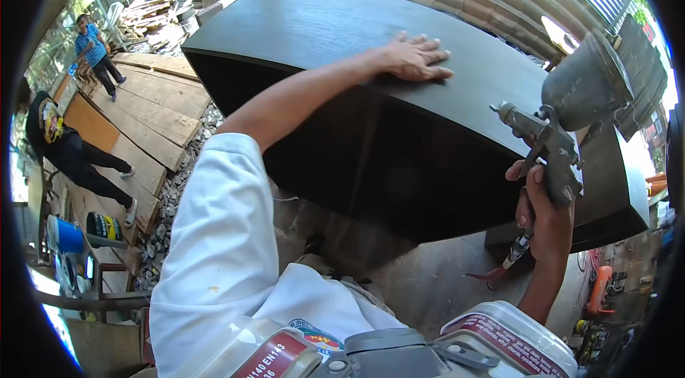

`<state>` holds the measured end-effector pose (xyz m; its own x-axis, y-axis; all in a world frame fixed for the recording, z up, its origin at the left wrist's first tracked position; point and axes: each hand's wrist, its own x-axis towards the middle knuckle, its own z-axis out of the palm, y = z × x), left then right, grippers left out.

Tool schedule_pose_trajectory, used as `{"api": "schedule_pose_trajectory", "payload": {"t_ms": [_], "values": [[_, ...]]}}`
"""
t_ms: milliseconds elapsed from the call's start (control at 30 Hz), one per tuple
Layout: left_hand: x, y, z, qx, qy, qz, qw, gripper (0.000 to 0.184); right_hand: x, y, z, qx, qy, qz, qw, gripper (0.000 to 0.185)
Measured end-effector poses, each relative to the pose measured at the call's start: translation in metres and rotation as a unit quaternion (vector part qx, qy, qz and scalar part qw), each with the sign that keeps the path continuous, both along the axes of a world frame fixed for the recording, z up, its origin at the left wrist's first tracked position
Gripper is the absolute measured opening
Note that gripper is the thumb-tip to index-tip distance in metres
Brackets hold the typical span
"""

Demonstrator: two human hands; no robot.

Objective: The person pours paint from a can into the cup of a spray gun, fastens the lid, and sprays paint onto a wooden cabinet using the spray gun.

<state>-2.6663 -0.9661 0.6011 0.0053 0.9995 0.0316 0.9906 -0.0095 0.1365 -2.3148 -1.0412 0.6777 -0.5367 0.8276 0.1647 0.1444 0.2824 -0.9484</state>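
Observation:
My left hand (pixel 416 58) lies palm down on the top panel of a large dark-painted cabinet (pixel 325 24), its fingers spread. The cabinet's front is open and black inside. At the right, my right hand (pixel 546 199) is wrapped round the handle of a spray gun (pixel 546 139). A grey paint cup (pixel 586 82) sits on top of the gun, tilted. An air hose fitting (pixel 515 253) hangs below the handle. The gun's nozzle points left, over the cabinet's right end. What the cup holds is hidden.
A second dark piece (pixel 614 199) stands at the right. Two people are at the left, one in blue (pixel 91 49), one in black (pixel 68 139), near wooden planks (pixel 153 103) and gravel (pixel 182 185). A respirator (pixel 385 349) fills the bottom edge. A blue bucket (pixel 66 234) stands lower left.

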Motion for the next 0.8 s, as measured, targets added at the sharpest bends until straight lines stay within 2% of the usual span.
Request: {"api": "schedule_pose_trajectory", "payload": {"t_ms": [167, 200, 233, 300, 333, 367, 400, 433, 467, 500, 567, 633, 700, 800], "values": [[-0.22, -0.133, -0.008, -0.008, 0.081, 0.17, 0.982, 0.072, -0.091, -0.023, 0.011, -0.023, 0.01, 0.124, 0.992, 0.028], [-0.255, -0.173, -0.003, -0.019, 0.09, 0.233, 0.968, 0.07, -0.107, -0.024, 0.012, -0.03, 0.007, 0.142, 0.989, 0.028], [-0.308, -0.212, -0.009, -0.017, 0.125, 0.228, 0.965, 0.068, -0.121, -0.025, 0.013, -0.037, 0.005, 0.161, 0.986, 0.027], [-0.441, -0.281, -0.038, -0.016, 0.083, 0.265, 0.961, 0.064, -0.144, -0.027, 0.016, -0.031, 0.004, 0.167, 0.985, 0.027], [-0.448, -0.307, -0.02, -0.067, 0.111, 0.34, 0.931, 0.06, -0.154, -0.025, 0.016, -0.031, 0.005, 0.164, 0.986, 0.027], [-0.401, -0.307, 0.013, -0.13, 0.182, 0.43, 0.875, 0.055, -0.164, -0.024, 0.016, -0.031, 0.006, 0.159, 0.987, 0.028], [-0.387, -0.301, 0.031, -0.152, 0.212, 0.455, 0.851, 0.051, -0.173, -0.023, 0.017, -0.029, 0.001, 0.144, 0.989, 0.029], [-0.392, -0.287, 0.038, -0.135, 0.213, 0.446, 0.859, 0.048, -0.182, -0.021, 0.018, -0.03, -0.004, 0.125, 0.992, 0.03], [-0.471, -0.276, 0.001, -0.068, 0.219, 0.359, 0.905, 0.057, -0.187, -0.02, 0.019, -0.031, -0.009, 0.103, 0.994, 0.031], [-0.471, -0.248, -0.003, -0.057, 0.146, 0.355, 0.922, 0.065, -0.191, -0.019, 0.017, -0.032, -0.017, 0.093, 0.995, 0.031], [-0.434, -0.176, -0.004, -0.03, -0.001, 0.342, 0.939, 0.082, -0.187, -0.021, 0.011, -0.023, -0.026, 0.072, 0.997, 0.032], [-0.395, -0.1, -0.017, -0.041, 0.029, 0.378, 0.925, 0.094, -0.184, -0.029, 0.019, -0.009, -0.025, 0.032, 0.999, 0.03], [-0.361, -0.018, -0.022, -0.028, 0.023, 0.284, 0.958, 0.102, -0.17, -0.034, 0.019, -0.002, -0.047, -0.015, 0.999, 0.031], [-0.242, 0.083, -0.016, 0.004, 0.021, 0.108, 0.994, 0.095, -0.14, -0.043, 0.022, 0.015, -0.087, -0.11, 0.99, 0.03]]}}
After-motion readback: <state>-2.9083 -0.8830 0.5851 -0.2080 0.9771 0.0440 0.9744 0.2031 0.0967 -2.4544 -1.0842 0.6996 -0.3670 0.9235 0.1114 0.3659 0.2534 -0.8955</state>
